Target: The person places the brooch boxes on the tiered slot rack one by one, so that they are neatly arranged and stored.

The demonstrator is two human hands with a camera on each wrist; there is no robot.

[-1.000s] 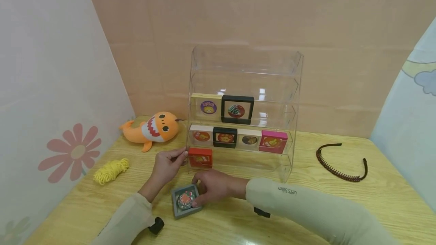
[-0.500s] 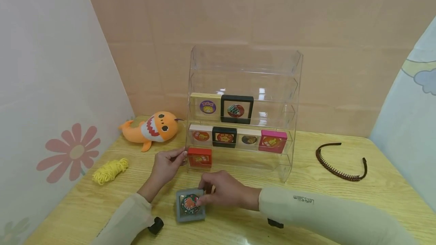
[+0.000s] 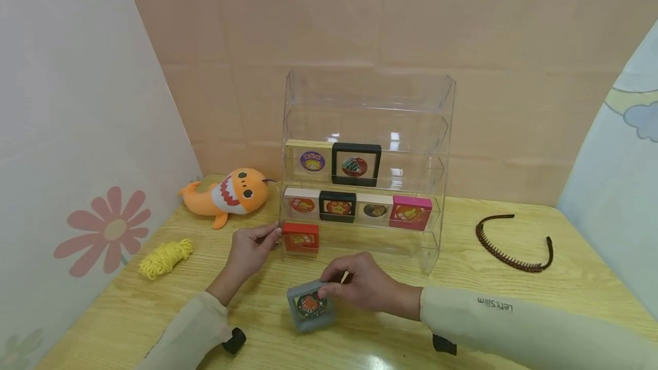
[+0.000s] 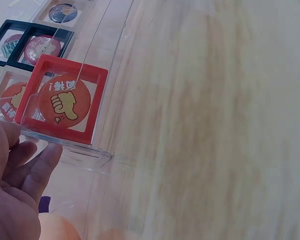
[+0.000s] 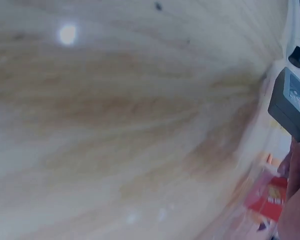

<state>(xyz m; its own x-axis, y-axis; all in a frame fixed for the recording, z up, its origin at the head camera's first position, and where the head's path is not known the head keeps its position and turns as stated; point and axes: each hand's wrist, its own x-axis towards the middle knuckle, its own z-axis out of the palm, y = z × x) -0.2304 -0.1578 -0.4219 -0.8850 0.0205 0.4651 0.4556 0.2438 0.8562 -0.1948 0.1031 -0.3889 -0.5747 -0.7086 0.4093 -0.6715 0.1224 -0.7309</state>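
My right hand (image 3: 362, 281) pinches a small grey display frame (image 3: 311, 305) by its upper right part, thumb on the front. The frame, with a round green-and-red badge inside, leans upright in front of the clear acrylic rack (image 3: 367, 106). In the right wrist view the grey frame (image 5: 291, 107) shows only at the right border. My left hand (image 3: 251, 250) pinches the rack's lower left side, thumb and fingertips by its edge. Beside it, a red frame (image 3: 301, 237) with a thumbs-up badge sits in the bottom tier; the left wrist view shows this red frame (image 4: 65, 97) close up.
The second tier from the bottom holds several frames, a pink frame (image 3: 411, 213) at its right end. Above stand a yellow frame (image 3: 309, 159) and a black frame (image 3: 357, 163). An orange plush shark (image 3: 226, 196) and yellow cord (image 3: 166, 258) lie left; a brown headband (image 3: 511, 256) lies right.
The grey frame has moved right with my right hand and tipped up from lying nearly flat to standing tilted. My left hand stays at the rack's side.
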